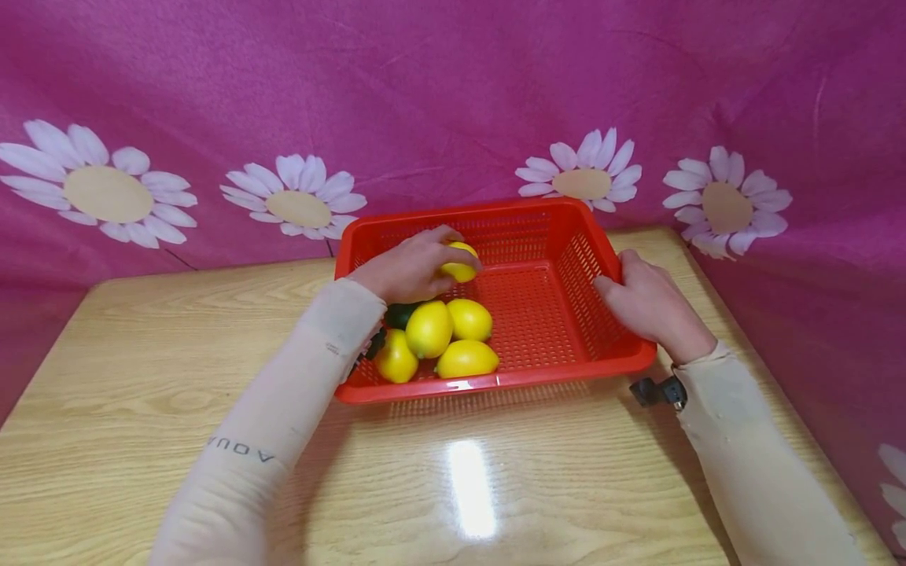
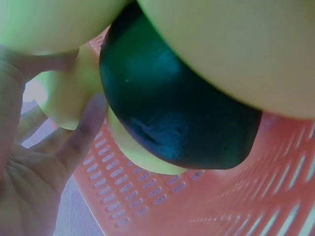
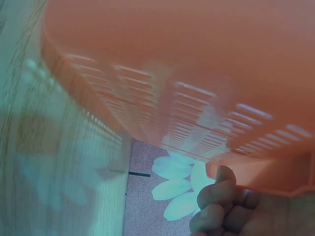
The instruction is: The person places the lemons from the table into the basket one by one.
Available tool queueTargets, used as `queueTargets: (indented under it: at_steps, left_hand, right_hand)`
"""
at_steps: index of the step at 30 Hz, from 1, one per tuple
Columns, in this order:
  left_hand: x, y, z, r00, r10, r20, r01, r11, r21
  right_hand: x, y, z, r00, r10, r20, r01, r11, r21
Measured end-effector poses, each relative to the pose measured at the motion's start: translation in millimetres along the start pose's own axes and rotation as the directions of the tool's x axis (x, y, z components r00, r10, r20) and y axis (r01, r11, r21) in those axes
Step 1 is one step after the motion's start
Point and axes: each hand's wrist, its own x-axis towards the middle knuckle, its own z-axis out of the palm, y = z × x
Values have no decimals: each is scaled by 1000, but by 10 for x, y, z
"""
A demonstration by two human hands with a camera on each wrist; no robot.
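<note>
My left hand reaches into a red plastic basket and holds a lemon between its fingers and thumb, near the back wall. Below it, more yellow lemons are gathered in the basket's left half. A glossy dark green fruit lies among them, largely covered by lemons and the left wrist in the head view. On the right side, my right hand grips the basket's rim, thumb on the inside; curled fingers show under the rim in the right wrist view.
The basket stands on a light wooden table, close to a magenta cloth with white daisies that hangs behind and along the right. Slotted walls and a perforated floor make up the basket. A small black device is strapped at the right wrist.
</note>
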Motion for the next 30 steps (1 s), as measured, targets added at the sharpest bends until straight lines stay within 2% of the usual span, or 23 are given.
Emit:
queueTargets:
  at_steps: [12,20,25,30]
  left_hand:
    - [14,27,16,998,18,53,-17,1000,-18]
    - [29,53,16,994,-26,110,32,998,-56]
    - [52,70,29,985,-45,164,51,998,-34]
    - [50,74,43,982,-46,184,48,999,-7]
  right_hand:
    - [10,1,3,1000,1,7,-1,1000,6]
    - [23,11,-1,1000,-3,-6,3,1000,-6]
    - [15,11,0,1000,-7,-18,7,1000,-23]
    - [11,10,2,1000,-11,-17,11,1000,-20]
